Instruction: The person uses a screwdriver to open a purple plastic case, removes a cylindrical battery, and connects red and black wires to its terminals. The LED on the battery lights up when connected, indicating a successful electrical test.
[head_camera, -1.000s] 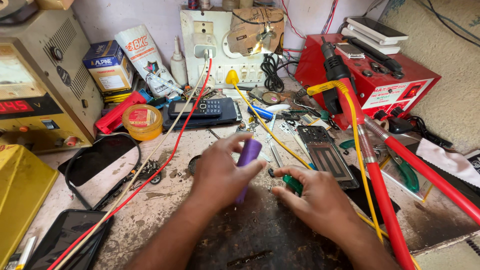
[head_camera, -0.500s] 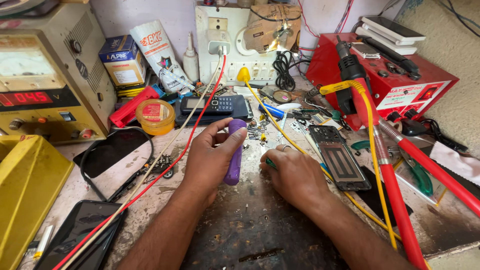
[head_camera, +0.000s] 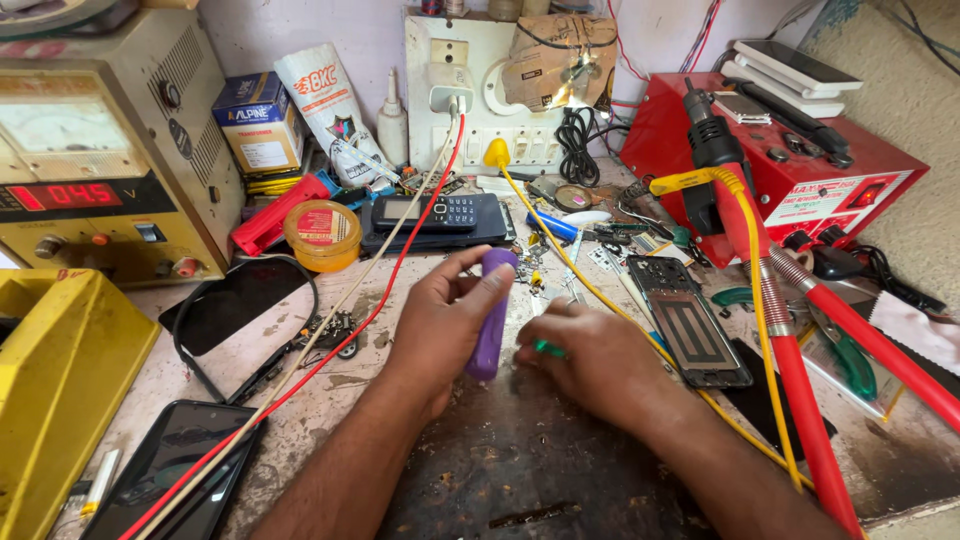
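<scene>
Head view: I see both hands low over the dark, scarred patch of the surface (head_camera: 560, 470), centre frame. Left hand (head_camera: 440, 325) has its fingers clamped on a purple cylinder (head_camera: 491, 315); thumb tip presses near the top end, the other fingers wrap behind. Cylinder stands near upright, tilted slightly away from me, bottom end at or just above the surface, I can't tell which. My read: that hold keeps the cylinder steady and its side exposed toward the other hand.

Right hand (head_camera: 590, 355) sits just beside it, fingers curled together around a small green-handled tool (head_camera: 545, 348); only a bit of green pokes out toward the cylinder's lower part. Tip is hidden, so whether it touches is unclear. Looks like a pinch grip for fine work.

Around them: yellow wire (head_camera: 590, 285) runs diagonally just behind the right hand, red wire (head_camera: 400, 270) passes left of the left wrist. Opened phone frame (head_camera: 690, 320) lies right of the right hand, keypad phone (head_camera: 440, 212) behind the cylinder, round yellow tub (head_camera: 322, 235) further left. Red-handled iron (head_camera: 800, 380) crosses the right edge, well apart from the fingers.
</scene>
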